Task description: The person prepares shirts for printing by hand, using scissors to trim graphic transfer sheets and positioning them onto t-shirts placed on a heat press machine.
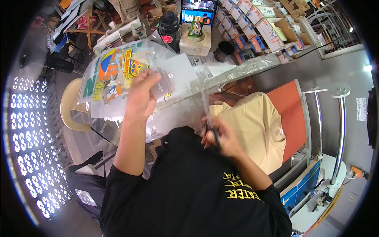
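Note:
My left hand is closed on a piece of clear film with small dark print, thumb on top. My right hand grips a pair of scissors by their black handles. The blades point away from me and are slightly blurred, apart from the film. Under and beyond my left hand lie large translucent film sheets with colourful printed designs. Right of the scissors, a cream T-shirt is spread on a reddish-orange board.
At the back of the plastic-covered table stand a dark jug, a lit screen, a pale stone-like block and a black cup. Boxes line the back right. A plastic chair is at left, metal posts at right.

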The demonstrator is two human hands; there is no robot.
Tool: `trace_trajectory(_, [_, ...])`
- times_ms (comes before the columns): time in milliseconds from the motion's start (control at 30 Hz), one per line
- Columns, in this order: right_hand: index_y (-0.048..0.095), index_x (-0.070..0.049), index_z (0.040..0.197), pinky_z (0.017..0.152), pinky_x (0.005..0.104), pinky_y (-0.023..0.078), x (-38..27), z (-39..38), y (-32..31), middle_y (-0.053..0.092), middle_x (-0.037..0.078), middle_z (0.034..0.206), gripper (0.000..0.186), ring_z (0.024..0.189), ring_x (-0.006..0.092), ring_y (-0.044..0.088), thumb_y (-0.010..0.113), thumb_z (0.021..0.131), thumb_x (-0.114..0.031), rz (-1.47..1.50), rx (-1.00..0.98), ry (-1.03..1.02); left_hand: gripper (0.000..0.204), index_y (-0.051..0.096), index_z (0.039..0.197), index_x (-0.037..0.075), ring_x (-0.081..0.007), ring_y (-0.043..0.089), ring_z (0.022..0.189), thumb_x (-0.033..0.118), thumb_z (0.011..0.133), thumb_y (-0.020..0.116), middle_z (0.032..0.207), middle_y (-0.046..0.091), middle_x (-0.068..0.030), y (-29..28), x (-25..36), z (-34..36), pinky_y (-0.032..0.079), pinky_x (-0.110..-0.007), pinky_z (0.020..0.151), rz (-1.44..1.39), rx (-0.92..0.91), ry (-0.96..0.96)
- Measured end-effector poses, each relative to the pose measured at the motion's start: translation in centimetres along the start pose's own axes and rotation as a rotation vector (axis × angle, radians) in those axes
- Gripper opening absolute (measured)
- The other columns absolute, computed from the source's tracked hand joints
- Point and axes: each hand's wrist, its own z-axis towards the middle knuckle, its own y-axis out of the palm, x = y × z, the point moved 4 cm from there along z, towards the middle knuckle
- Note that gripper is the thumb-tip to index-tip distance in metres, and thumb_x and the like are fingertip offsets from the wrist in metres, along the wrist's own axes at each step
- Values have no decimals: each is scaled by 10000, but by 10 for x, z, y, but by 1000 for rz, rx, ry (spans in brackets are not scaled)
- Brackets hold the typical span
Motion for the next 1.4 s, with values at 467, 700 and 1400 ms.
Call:
trace_trajectory(467, [496, -23, 1334, 643, 262, 535, 13, -36, 36, 605, 59, 919, 520, 792, 137, 620, 729, 913, -220, -126, -140, -33, 182, 519, 1102, -16, -229, 695, 892, 63, 941, 550, 1023, 650, -136, 6, -42, -59, 602, -416, 820, 28, -65, -136])
trace_trajectory(700, [497, -22, 1328, 598, 257, 527, 20, -43, 39, 602, 56, 900, 504, 771, 133, 619, 717, 922, -224, -170, -160, -37, 159, 526, 1077, -21, -225, 696, 876, 57, 940, 538, 1010, 648, -140, -2, -45, -71, 606, -418, 816, 62, -59, -107])
trace_trajectory(1400, [609, -22, 1149, 548, 234, 432, 18, -52, 41, 616, -1, 669, 404, 595, 59, 572, 798, 861, -232, -265, -44, -83, 147, 573, 1059, -52, -181, 691, 847, 30, 939, 548, 975, 669, -113, 8, -42, -84, 598, -356, 777, 79, -6, -150])
